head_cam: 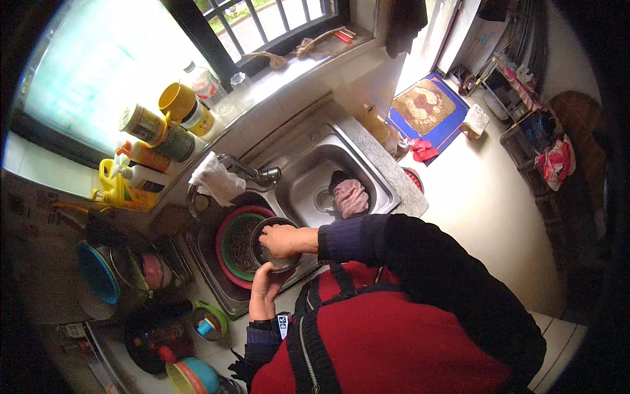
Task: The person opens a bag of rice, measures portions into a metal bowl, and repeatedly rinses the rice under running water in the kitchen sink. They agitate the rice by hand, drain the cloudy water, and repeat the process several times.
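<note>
My left hand grips the near side of a round metal bowl, its fingers partly hidden beneath the bowl. My right hand reaches down into that bowl with curled fingers; whether it holds anything is hidden. Under the bowl, in the left sink basin, a green colander sits inside a red basin. Thin, brownish strands of food lie in the colander. The right sink basin contains a bunched pink cloth with something dark beside it.
A faucet rises behind the sinks, with a white cloth draped nearby. Bottles and jars line the windowsill. At the left are a blue basin and a green container. A blue-edged mat lies by the doorway.
</note>
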